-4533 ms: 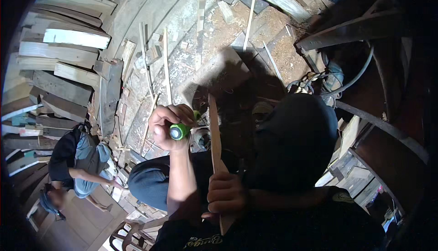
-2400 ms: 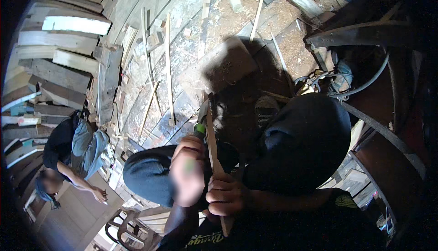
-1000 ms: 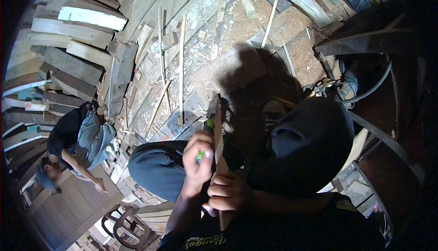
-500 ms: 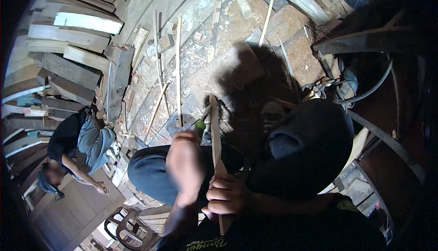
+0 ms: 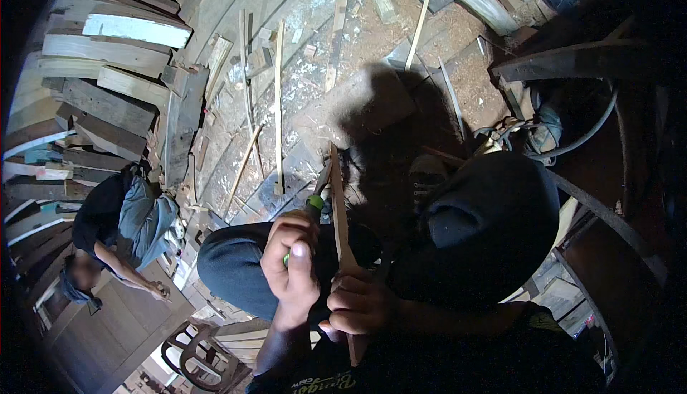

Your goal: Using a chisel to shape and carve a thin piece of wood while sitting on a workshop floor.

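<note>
My left hand (image 5: 292,259) is closed around a green-and-black handled hand tool (image 5: 315,201). Its narrow blade reaches up beside the far part of a long wooden strip (image 5: 339,211); whether the two touch, I cannot tell. Fingers of my right hand (image 5: 356,302) wrap round the near part of that strip, which points away from me between my bent knees. The strip's near end sticks out below the right hand, against my dark shirt. A dark shadow hides detail on the floor just right of the strip.
Loose thin sticks (image 5: 279,108) and wood scraps lie across the dusty floor ahead. Stacked boards (image 5: 118,61) fill the left side. Another person (image 5: 118,226) bends over a wooden panel (image 5: 114,322) at left. A hose or cable (image 5: 605,125) curves at right, near dark beams.
My left hand, smeared by motion before, now shows clearly, with the tool still in it. The strip's far end has shifted up slightly. My right hand keeps its grip.
</note>
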`<state>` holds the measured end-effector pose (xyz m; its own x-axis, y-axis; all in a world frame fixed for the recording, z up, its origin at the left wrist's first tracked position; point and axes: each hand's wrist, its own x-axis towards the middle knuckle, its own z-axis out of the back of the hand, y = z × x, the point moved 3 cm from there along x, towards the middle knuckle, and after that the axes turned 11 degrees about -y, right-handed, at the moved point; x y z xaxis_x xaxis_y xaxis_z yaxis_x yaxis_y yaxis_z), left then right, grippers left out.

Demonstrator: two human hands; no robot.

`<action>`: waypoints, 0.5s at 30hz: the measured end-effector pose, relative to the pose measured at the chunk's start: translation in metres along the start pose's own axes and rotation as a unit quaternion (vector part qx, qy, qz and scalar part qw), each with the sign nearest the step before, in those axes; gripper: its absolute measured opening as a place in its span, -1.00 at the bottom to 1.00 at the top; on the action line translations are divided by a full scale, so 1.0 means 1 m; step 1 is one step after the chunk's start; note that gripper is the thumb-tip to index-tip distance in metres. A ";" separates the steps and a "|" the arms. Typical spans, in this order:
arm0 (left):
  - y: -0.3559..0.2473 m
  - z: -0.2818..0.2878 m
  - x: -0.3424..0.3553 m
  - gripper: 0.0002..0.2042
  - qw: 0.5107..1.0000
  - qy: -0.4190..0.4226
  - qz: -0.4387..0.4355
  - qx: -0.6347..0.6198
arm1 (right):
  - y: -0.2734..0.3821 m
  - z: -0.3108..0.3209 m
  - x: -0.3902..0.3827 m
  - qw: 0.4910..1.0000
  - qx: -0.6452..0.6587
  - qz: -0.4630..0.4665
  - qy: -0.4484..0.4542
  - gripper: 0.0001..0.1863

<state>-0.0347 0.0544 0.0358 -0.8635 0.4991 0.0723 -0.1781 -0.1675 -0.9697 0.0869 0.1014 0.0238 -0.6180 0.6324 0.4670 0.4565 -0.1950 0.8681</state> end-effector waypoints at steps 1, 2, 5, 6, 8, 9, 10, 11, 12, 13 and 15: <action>0.002 0.000 -0.002 -0.79 1.000 0.002 0.004 -0.001 | 0.001 0.000 0.000 1.000 0.002 0.005 -0.011 -0.71; 0.008 0.000 -0.002 -0.81 0.998 0.032 -0.011 0.044 | 0.001 -0.001 0.001 1.000 0.009 0.006 -0.008 -0.71; 0.047 -0.010 -0.003 -0.87 0.997 0.043 -0.005 0.063 | 0.003 -0.001 0.002 1.000 0.017 0.000 0.009 -0.71; 0.050 -0.011 0.001 -0.87 0.998 0.037 0.001 0.060 | 0.002 0.000 0.002 1.000 0.017 -0.007 0.016 -0.72; 0.051 -0.014 0.007 -0.85 0.998 0.021 0.046 0.036 | -0.001 0.002 0.002 1.000 0.017 -0.014 0.004 -0.72; 0.044 -0.011 0.008 -0.83 0.996 0.018 0.070 0.046 | -0.003 0.002 0.001 1.000 0.016 -0.016 0.001 -0.72; 0.035 -0.009 0.006 -0.83 0.998 0.032 0.049 0.039 | -0.003 0.002 0.001 1.000 0.010 -0.009 -0.002 -0.72; 0.025 -0.007 0.004 -0.83 0.998 0.046 0.030 0.030 | 0.000 0.002 0.001 1.000 0.002 -0.002 -0.004 -0.72; 0.018 -0.006 0.004 -0.84 0.998 0.059 -0.009 0.037 | 0.000 0.001 0.001 1.000 -0.005 0.002 -0.007 -0.72; 0.020 -0.007 0.002 -0.84 0.997 0.062 -0.005 0.035 | 0.001 0.000 0.000 1.000 -0.009 -0.002 -0.008 -0.72; 0.033 -0.008 0.002 -0.84 0.997 0.058 0.025 0.050 | 0.000 -0.004 0.002 1.000 0.001 0.005 0.001 -0.71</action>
<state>-0.0385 0.0564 0.0021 -0.8130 0.5822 -0.0078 -0.1885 -0.2759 -0.9425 0.0833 0.1000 0.0251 -0.6138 0.6294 0.4764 0.4637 -0.2009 0.8629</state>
